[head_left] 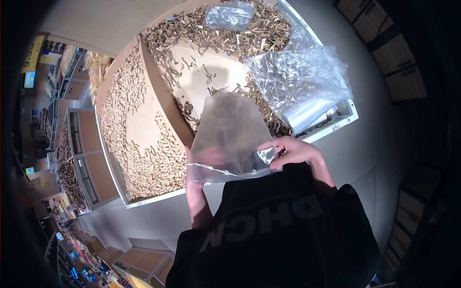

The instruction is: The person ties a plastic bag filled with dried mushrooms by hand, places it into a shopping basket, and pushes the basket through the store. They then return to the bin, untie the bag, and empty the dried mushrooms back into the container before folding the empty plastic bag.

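In the head view, I am holding a clear plastic bag (235,127) in front of my dark shirt (288,225), at the near side of the bin (156,198). My right hand (295,151) is pinching the edge of the bag between the thumb and the fingers. My left hand (205,156) is showing dimly through the plastic at the other side; how its fingers are closing, I cannot tell. Peanuts (153,170) are lying left of the divider (165,91), and dried brown pieces (261,36) right of it. Crumpled clear plastic (305,72) is resting on these pieces.
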`<state>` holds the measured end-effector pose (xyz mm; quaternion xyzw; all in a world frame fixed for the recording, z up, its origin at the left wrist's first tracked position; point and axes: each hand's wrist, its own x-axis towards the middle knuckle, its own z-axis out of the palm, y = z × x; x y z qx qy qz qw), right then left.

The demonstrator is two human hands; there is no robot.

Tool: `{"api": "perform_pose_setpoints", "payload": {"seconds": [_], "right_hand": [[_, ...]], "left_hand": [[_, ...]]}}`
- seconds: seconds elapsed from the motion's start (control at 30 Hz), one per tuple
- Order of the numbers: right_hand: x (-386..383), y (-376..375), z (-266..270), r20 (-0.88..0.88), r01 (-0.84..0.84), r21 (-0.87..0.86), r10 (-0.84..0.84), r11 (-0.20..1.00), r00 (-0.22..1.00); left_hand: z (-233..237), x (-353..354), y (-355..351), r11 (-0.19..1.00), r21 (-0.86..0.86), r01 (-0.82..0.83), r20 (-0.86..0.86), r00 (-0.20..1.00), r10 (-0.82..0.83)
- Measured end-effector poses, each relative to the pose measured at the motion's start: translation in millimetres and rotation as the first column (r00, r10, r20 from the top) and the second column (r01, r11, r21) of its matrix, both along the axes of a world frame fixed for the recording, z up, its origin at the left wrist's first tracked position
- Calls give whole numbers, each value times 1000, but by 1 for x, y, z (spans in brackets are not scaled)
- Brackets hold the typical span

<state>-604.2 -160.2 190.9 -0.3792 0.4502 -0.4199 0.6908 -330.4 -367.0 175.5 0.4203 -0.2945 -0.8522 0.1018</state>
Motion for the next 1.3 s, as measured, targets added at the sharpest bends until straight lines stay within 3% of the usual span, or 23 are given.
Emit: {"api": "perform_pose_setpoints", "payload": {"seconds": [0.03, 0.1, 0.13, 0.2, 0.33, 0.43, 0.53, 0.57, 0.67, 0.73, 0.77, 0.9, 0.93, 1.0, 1.1, 1.13, 1.2, 1.23, 1.3], "right_hand": [[1, 0, -1, -4, -18, 0, 18, 1000, 1000], [-2, 0, -4, -20, -113, -25, 113, 993, 993], [-3, -1, -12, 26, -38, 36, 37, 999, 999], [-2, -5, -44, 102, 107, 166, -125, 980, 987], [1, -33, -65, -86, 188, 410, -167, 893, 982], [9, -50, -58, -104, 228, 390, -203, 892, 974], [1, -59, -32, 6, 162, 352, -176, 922, 984], [5, -60, -41, 29, 288, 298, -310, 910, 950], [-5, -61, -25, 211, 234, 79, -245, 969, 946], [-13, -61, -15, 153, 280, 101, -293, 955, 944], [-16, -61, -20, 108, 303, 72, -310, 950, 945], [-24, -59, -34, 47, 397, 22, -398, 917, 916], [-25, -57, -34, 37, 413, 14, -413, 911, 910], [-22, -56, -45, 102, 484, 103, -493, 869, 864], [-19, -57, -65, 115, 581, 188, -605, 792, 788], [-19, -56, -69, 105, 614, 208, -642, 761, 760], [-21, -53, -67, 246, 538, 223, -581, 813, 776], [-22, -52, -64, 315, 498, 226, -546, 838, 776], [-25, -53, -69, 258, 466, 234, -517, 853, 816]], "left_hand": [[-6, 2, -4, 990, 1, 142, -76, 987, -142], [-12, 6, -15, 981, 108, 163, -163, 976, -145], [-11, 4, -17, 971, 160, 178, -206, 968, -144], [-1, -5, -9, 987, 115, 111, -94, 990, -100], [1, -12, -18, 988, 117, 102, -45, 994, -97], [9, -15, -20, 951, -138, 277, 126, 957, -260], [26, -19, -21, 867, -292, 403, 177, 914, -365], [34, -20, -18, 869, -323, 375, 194, 925, -327], [43, -24, -14, 875, -402, 268, 182, 961, -211], [38, -22, -16, 887, -433, 161, 103, 986, -129], [42, -18, -18, 876, -445, 187, 140, 980, -138], [34, -13, -17, 895, -446, 21, 117, 992, 35], [29, -8, -20, 890, -452, 57, 89, 996, -19], [15, 6, -28, 876, -465, 126, 33, 992, -125], [4, 9, -22, 871, -491, -14, 7, 1000, 19], [1, 11, -24, 876, -482, -10, -63, 998, -23], [1, 14, -30, 886, -463, 1, -203, 973, -107], [2, 12, -29, 894, -447, -42, -217, 974, -63], [8, 2, -21, 902, -411, -129, -243, 970, 28]]}}
